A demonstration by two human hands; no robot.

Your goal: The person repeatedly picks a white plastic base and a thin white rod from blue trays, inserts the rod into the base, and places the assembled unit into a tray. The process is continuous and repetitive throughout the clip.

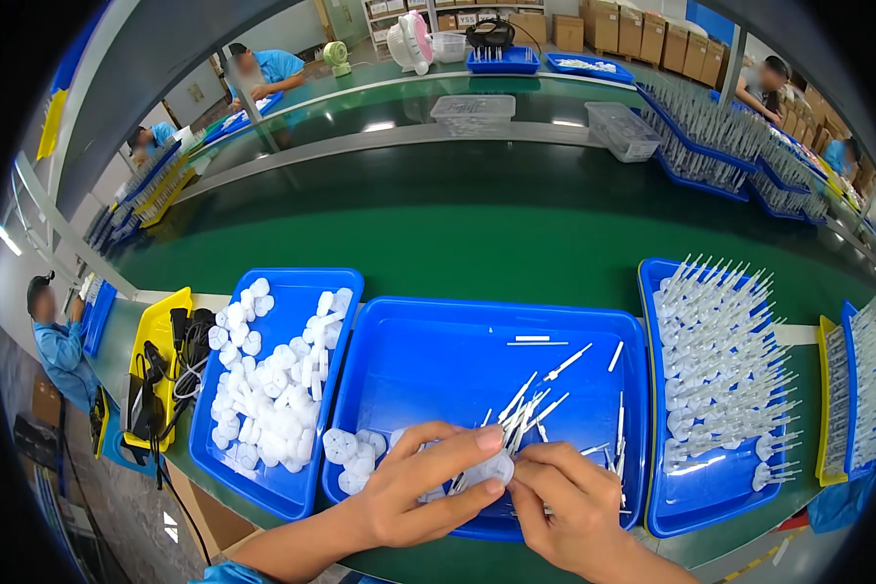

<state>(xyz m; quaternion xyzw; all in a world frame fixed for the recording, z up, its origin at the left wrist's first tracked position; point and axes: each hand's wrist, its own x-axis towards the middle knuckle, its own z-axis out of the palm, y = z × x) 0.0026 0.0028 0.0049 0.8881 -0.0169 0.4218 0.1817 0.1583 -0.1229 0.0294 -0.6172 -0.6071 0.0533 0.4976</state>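
Observation:
My left hand grips a translucent white round plastic piece between thumb and fingers, over the near part of the middle blue tray. Against the right side of that piece, my right hand has its fingertips pinched together; what sits between them is hidden. Just beyond both hands lies a loose heap of thin white sticks, some with dark parts. More white round pieces rest in the tray's near left corner, partly covered by my left hand.
The left blue tray holds many white round pieces. Rows of round pieces with upright sticks fill the right blue tray. A yellow tray with black cables stands far left. Beyond runs a green conveyor belt. Co-workers sit around it.

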